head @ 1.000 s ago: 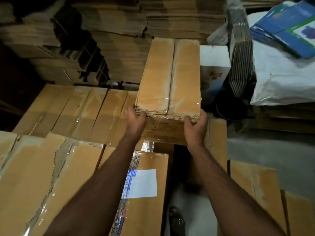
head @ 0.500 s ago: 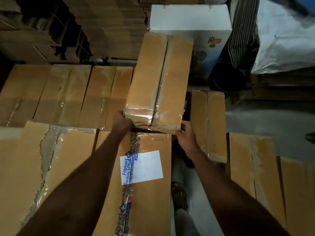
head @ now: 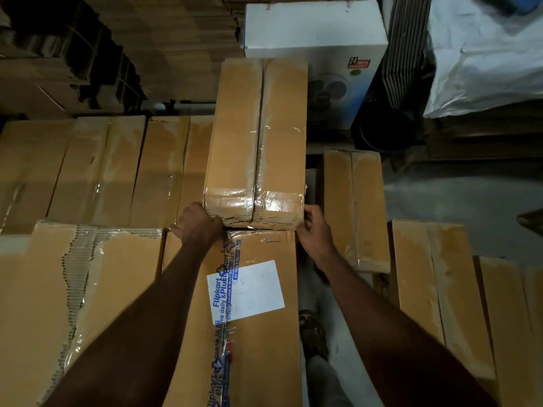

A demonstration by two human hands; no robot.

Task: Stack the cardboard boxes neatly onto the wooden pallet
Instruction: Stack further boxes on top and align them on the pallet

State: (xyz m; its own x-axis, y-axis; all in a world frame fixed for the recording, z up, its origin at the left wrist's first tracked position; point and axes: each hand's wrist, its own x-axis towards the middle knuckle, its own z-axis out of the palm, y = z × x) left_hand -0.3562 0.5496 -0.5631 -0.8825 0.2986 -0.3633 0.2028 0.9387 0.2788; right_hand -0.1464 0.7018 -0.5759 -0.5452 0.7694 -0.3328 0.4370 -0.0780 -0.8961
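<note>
Left hand and right hand grip the near lower corners of a taped cardboard box, fingers curled round its edges. The box lies lengthwise among stacked boxes, its near end touching a labelled box. White carton behind.

A narrow dark gap runs between the tall taped brown cardboard box and the lower taped brown carton to its right; the right hand sits at its near mouth. The white fan carton blocks the far end. To the left, a row of taped brown boxes sits tight against the tall box. Bare grey floor opens on the right.
</note>
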